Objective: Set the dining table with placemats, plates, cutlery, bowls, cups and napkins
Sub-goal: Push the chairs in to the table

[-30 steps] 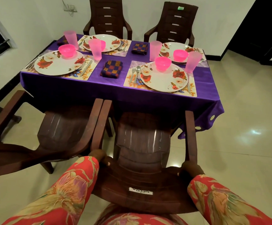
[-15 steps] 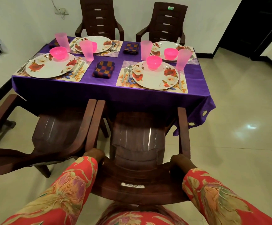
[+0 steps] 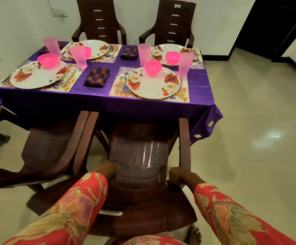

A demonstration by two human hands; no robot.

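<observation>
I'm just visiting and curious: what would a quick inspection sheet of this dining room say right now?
Surface: table under a purple tablecloth, which hangs over the near edge.
Job's things: four floral plates, the near right plate with a pink bowl on it; pink cups, one at; cutlery on the placemats; checked napkin between the near settings.
Clutter: nothing seen.
Hands: left hand and right hand each grip the back of the near chair.
Cables: a wire at the wall socket.
Surroundings: tiled floor, three more chairs, dark doorway.
</observation>
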